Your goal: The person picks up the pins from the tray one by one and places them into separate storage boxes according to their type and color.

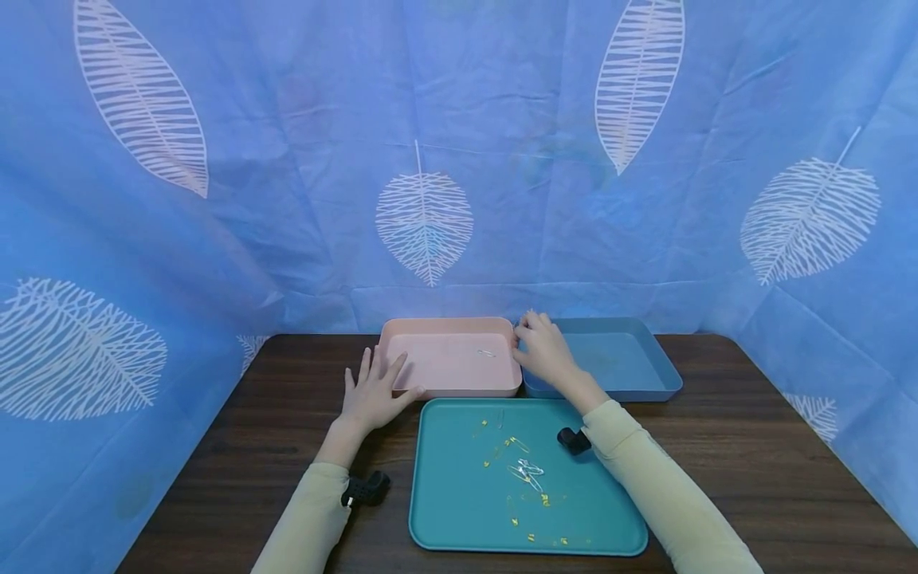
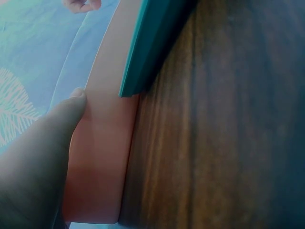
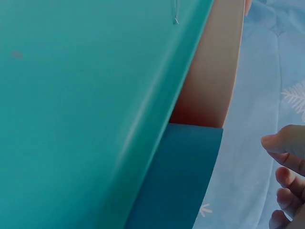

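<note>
My left hand lies with spread fingers at the front left corner of the pink tray. In the left wrist view its thumb touches the tray's side near the rim. My right hand is over the border of the pink and blue trays, fingers bent. The right wrist view shows its thumb and fingertips close together; whether they pinch something small I cannot tell. One thin silver pin lies in the pink tray. Silver safety pins and small gold ones lie scattered below.
A teal tray bears the scattered pins and stands in front of the other two trays. All stand on a dark wooden table. Behind hangs a blue cloth with white leaf prints.
</note>
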The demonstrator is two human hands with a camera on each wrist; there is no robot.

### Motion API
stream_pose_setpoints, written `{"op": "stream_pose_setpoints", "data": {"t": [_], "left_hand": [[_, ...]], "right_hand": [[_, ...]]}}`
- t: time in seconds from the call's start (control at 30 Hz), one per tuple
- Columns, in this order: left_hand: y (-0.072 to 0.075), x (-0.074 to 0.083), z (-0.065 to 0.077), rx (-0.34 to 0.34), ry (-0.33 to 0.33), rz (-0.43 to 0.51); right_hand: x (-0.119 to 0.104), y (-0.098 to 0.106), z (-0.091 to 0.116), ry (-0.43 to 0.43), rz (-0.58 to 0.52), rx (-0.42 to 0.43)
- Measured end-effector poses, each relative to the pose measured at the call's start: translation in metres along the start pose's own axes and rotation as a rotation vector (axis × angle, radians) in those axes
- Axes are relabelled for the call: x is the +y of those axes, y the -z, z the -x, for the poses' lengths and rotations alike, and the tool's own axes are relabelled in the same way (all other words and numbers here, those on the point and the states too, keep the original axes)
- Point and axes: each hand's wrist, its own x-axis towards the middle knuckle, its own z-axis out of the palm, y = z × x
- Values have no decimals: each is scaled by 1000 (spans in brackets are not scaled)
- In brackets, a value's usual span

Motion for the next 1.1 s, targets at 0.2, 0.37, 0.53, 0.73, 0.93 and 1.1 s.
{"op": "stream_pose_setpoints", "data": {"t": [0.2, 0.37, 0.53, 0.73, 0.93, 1.1], "left_hand": [[0, 0, 0, 1, 4, 3], [1, 0, 0, -16, 14, 1], [2, 2, 0, -11, 13, 15], [2, 1, 1, -15, 16, 15], [0, 0, 0, -13, 20, 15], [-1, 0, 0, -12, 15, 16]], "right_hand": [[-3, 4, 16, 21, -28, -15], [-7, 9, 28, 56, -37, -24], [-13, 11, 38, 87, -36, -42], [-17, 11, 50, 165, -35, -67], [-15, 4, 56, 312, -46, -121], [-15, -4, 57, 440, 36, -136]]}}
